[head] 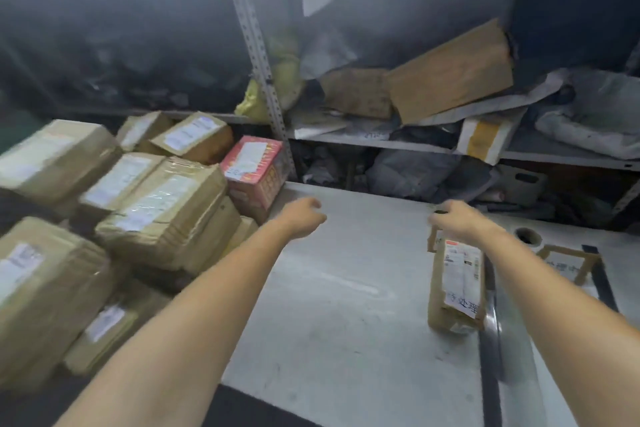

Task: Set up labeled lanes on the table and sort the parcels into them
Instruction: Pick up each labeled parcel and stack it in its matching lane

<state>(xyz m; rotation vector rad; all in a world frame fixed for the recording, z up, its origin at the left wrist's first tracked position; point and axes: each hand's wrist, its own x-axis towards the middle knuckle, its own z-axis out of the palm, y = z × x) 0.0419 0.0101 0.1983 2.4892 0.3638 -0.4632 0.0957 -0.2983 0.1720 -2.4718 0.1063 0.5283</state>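
Brown parcel lying on the table, long axis running straight away from the person, its right edge just beside the black tape line. The right hand sits on its far end, fingers curled over the top edge, gripping it by the look of it, though blur softens the fingertips. The left hand hangs loosely curled and holds nothing, well left, nearer the stacked boxes. Any placing move belongs to the right
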